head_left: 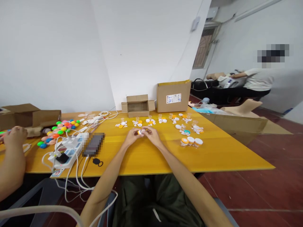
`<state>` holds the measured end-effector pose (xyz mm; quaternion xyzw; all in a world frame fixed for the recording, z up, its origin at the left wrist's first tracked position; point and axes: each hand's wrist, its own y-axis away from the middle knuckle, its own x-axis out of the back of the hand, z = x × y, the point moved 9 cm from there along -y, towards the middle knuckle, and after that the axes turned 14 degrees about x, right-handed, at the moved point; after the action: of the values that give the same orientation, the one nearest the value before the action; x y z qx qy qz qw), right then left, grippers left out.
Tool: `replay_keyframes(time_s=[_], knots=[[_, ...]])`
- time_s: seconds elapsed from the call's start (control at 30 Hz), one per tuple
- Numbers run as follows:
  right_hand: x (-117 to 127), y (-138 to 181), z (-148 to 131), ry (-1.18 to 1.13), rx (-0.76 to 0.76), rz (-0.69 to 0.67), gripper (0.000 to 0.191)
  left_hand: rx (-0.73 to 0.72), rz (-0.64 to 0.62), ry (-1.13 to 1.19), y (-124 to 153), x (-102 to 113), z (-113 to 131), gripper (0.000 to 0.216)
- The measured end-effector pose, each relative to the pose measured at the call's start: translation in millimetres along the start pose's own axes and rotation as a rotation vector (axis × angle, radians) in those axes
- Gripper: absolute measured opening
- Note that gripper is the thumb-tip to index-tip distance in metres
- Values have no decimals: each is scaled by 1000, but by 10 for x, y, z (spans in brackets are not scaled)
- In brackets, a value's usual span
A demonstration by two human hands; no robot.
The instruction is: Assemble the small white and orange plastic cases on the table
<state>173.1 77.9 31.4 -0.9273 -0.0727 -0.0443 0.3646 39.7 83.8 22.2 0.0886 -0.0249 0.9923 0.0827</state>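
My left hand (132, 136) and my right hand (152, 135) meet over the middle of the table, fingers closed around a small white-and-orange cap piece (140, 132). Its details are partly hidden by the fingers. Beyond the hands runs a row of small piles of white and orange plastic parts (121, 126), with little clear cups (160, 116) beside them. To the right lies a pile with a teal ring (187, 132). Nearer on that side, three clear jars with white and orange lids (190, 139) stand close together.
An open cardboard box (138, 108) and a taller carton (174, 96) stand against the wall. At left are a power strip (73, 151) with cables, a phone (94, 144), colourful balls (63, 127) and another person's hand (15, 137). Another person (259, 80) sits far right.
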Motion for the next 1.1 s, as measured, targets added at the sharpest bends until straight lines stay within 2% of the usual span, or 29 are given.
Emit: replay_keyframes(time_s=[0.1, 0.23, 0.4, 0.83, 1.1], knots=[[13, -1, 53, -62, -50, -5, 21, 29, -55, 68, 6, -31, 2, 38], [14, -3, 55, -125, -74, 12, 23, 38, -29, 129, 44, 8, 44, 47], [-17, -5, 8, -163, -71, 7, 24, 45, -33, 98, 66, 16, 78, 46], [16, -9, -87, -62, -48, -5, 25, 22, -24, 62, 93, -8, 148, 45], [-3, 51, 2, -79, -148, -15, 35, 16, -45, 46, 103, -27, 165, 44]])
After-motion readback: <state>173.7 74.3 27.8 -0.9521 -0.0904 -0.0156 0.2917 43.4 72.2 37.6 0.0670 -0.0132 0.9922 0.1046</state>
